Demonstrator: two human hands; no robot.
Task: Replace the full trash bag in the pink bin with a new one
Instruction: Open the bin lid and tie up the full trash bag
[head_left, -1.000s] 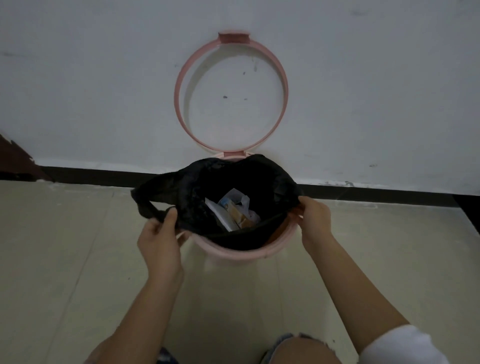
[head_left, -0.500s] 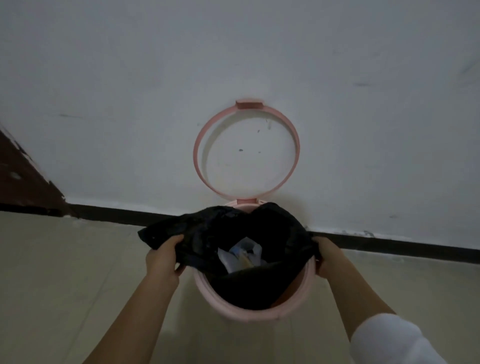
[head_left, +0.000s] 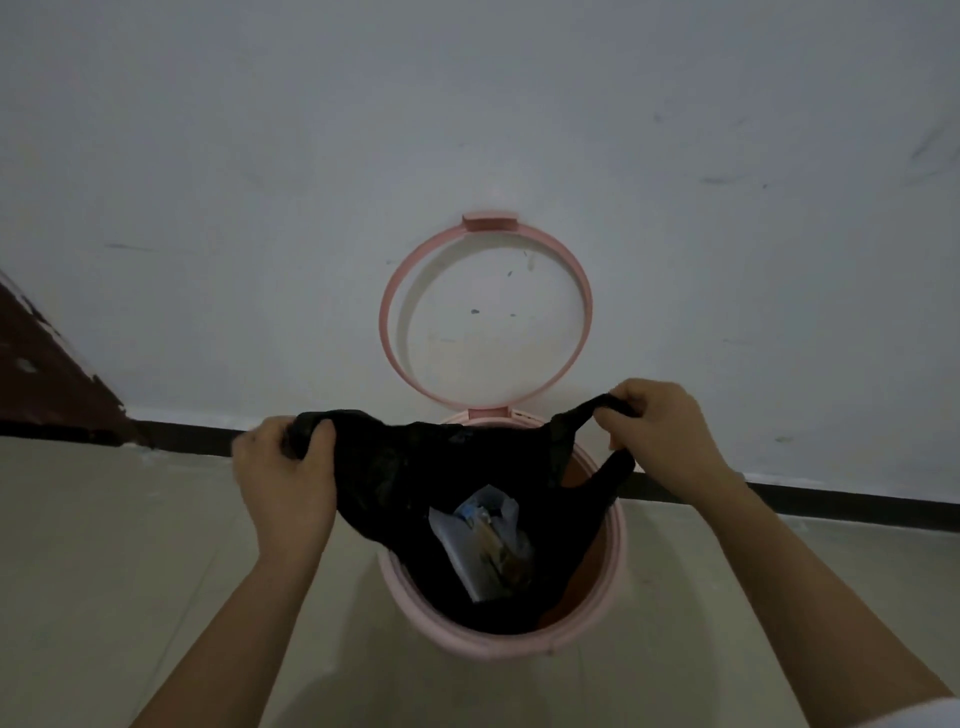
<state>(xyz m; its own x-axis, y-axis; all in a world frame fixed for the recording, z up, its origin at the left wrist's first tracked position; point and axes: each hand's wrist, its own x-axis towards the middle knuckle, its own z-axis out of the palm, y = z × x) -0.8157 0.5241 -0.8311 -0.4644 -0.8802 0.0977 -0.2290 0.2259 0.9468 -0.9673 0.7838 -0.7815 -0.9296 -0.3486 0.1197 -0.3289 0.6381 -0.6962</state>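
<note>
The pink bin stands on the floor against the wall, its pink ring lid flipped up against the wall. A black trash bag hangs in the bin with its upper edge lifted above the rim. Crumpled wrappers and paper lie inside it. My left hand grips the bag's left handle. My right hand grips the right handle, pulled up and outward. On the right, the bag has come away from the bin's inner wall.
A white wall with a dark baseboard runs behind the bin. A dark brown patch shows at the far left. Pale floor tiles surround the bin.
Both hands have raised the bag's handles from the rim to above it. The bag has lifted off the bin's edge and the view has tilted upward.
</note>
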